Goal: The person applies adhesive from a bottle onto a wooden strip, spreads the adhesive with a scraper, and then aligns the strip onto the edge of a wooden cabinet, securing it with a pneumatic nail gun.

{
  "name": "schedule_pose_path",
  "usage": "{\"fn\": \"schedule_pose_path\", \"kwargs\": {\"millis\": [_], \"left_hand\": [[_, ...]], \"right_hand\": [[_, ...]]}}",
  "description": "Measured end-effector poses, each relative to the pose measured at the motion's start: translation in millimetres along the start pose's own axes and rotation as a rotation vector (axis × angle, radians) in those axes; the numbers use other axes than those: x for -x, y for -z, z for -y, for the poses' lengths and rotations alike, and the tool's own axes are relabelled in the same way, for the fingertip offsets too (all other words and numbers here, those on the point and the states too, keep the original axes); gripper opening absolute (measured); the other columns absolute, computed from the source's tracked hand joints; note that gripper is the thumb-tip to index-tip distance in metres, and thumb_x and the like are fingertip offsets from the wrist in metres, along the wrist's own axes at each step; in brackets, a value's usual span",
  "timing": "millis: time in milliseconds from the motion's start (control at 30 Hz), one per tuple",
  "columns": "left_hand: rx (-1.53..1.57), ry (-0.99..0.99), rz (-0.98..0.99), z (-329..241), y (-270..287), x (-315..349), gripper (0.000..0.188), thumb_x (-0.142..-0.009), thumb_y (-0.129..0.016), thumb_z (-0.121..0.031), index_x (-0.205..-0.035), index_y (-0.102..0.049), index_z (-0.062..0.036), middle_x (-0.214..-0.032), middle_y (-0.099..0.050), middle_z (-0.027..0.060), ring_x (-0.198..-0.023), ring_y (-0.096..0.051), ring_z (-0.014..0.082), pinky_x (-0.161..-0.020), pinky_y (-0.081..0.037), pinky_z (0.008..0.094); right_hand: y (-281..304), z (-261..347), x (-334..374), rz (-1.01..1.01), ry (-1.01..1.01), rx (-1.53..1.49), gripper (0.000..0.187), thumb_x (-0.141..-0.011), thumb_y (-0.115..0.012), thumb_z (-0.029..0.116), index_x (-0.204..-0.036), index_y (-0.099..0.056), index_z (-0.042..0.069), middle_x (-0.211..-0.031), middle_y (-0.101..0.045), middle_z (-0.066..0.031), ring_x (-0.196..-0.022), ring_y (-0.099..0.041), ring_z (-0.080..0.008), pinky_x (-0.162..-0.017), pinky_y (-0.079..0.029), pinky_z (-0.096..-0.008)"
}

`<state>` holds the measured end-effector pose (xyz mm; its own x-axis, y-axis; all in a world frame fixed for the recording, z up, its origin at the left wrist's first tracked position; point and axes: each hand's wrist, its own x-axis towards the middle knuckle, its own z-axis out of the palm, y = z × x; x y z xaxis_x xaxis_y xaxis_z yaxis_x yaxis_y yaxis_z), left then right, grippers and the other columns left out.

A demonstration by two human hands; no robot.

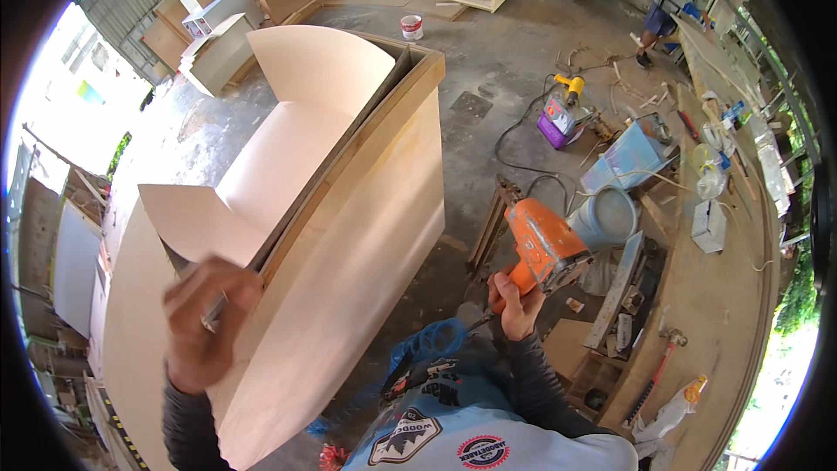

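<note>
My right hand [520, 307] grips an orange nail gun [542, 240] by its handle, to the right of a long wooden cabinet frame [366, 227]. A blue coiled air hose [427, 342] lies below the gun, near my body. My left hand [209, 318] is raised over the frame's near left end, slightly blurred, its fingers curled round a small shiny metal piece [213, 312] whose exact kind is unclear. Curved pale thin sheets [275, 148] stand up from the frame's upper side, just beyond that hand.
A workbench [697, 296] runs along the right with a hammer [670, 362] on it. Buckets [603, 216], a purple container [555, 129] and a yellow power tool [569, 87] with a cord are on the floor. A paint can [411, 28] stands beyond the frame. Another person [673, 0] is far right.
</note>
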<state>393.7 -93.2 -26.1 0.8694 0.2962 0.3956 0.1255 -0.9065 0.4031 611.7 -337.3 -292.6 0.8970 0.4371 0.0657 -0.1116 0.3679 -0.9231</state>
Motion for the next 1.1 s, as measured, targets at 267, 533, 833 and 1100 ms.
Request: {"fn": "schedule_pose_path", "kwargs": {"millis": [267,533,833,1100], "left_hand": [[0.068,0.006,0.390,52,-66,-249,0.021,-0.101,-0.060,-0.017,-0.111,-0.067,0.0004,-0.107,-0.069,0.0091,-0.099,-0.062,0.0198,-0.091,-0.046,0.0324],[0.194,0.164,0.965,122,-169,-387,0.041,-0.083,-0.085,-0.024,-0.117,-0.076,-0.0050,-0.118,-0.075,0.0098,-0.113,-0.068,0.0221,-0.102,-0.048,0.0358],[0.245,0.352,1.109,133,-183,-401,0.048,-0.064,-0.094,-0.020,-0.108,-0.081,-0.0067,-0.108,-0.080,0.0079,-0.104,-0.072,0.0201,-0.096,-0.052,0.0345],[0.308,0.384,1.101,134,-184,-397,0.039,-0.066,-0.092,-0.014,-0.103,-0.081,-0.0063,-0.112,-0.079,0.0086,-0.108,-0.072,0.0220,-0.100,-0.051,0.0367]], "right_hand": [[11,-36,-98,0.326,-0.206,-0.137,0.028,-0.095,-0.069,0.027,-0.100,-0.061,0.001,-0.074,-0.056,-0.0044,-0.060,-0.049,-0.0091,-0.058,-0.042,-0.0293],[33,-72,-163,0.722,-0.191,0.061,0.047,-0.095,-0.071,0.018,-0.138,-0.056,0.005,-0.133,-0.063,-0.0139,-0.121,-0.062,-0.0270,-0.102,-0.052,-0.0403],[21,-70,-225,0.890,0.242,0.185,0.065,-0.087,-0.079,0.025,-0.144,-0.054,0.003,-0.138,-0.061,-0.0188,-0.120,-0.064,-0.0345,-0.100,-0.053,-0.0407],[-3,-77,-223,0.857,0.144,-0.051,0.097,-0.071,-0.091,0.040,-0.148,-0.049,-0.001,-0.134,-0.063,-0.0205,-0.113,-0.066,-0.0393,-0.100,-0.052,-0.0444]]}}
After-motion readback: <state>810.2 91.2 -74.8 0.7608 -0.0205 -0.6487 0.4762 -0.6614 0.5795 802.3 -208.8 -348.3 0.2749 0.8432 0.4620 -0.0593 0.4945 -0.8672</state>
